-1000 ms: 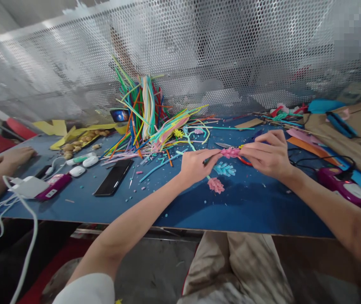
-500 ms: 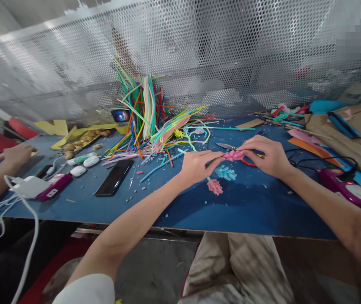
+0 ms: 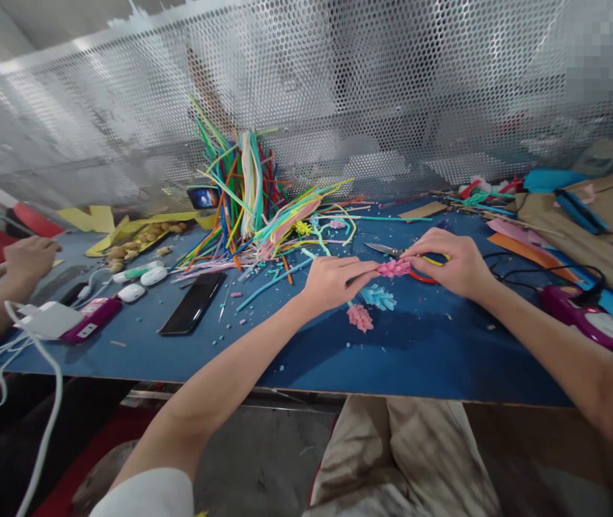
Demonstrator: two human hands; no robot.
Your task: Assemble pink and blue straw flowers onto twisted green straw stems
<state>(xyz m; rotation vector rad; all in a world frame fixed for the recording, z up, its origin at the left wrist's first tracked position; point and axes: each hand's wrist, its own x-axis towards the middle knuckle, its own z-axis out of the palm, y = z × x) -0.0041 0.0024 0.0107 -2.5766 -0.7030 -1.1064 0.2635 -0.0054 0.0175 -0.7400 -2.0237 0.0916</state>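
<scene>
Pink twisted flower (image 3: 393,268), held just above the blue table (image 3: 306,345), pinched between both hands. Left hand (image 3: 333,281) closed on the stem end, fingertips tight on the thin stalk; right hand (image 3: 454,264) curled over the fuzzy head, thumb and forefinger gripping it. Best done with the stem kept steady and the head turned in small, even twists, pressure light enough not to flatten the loops. Worth minding the scissors (image 3: 392,251) lying just behind the right fingers. Finished blue flower (image 3: 377,296) and another pink flower (image 3: 359,317) on the table just below, near enough to be brushed by a wrist.
</scene>
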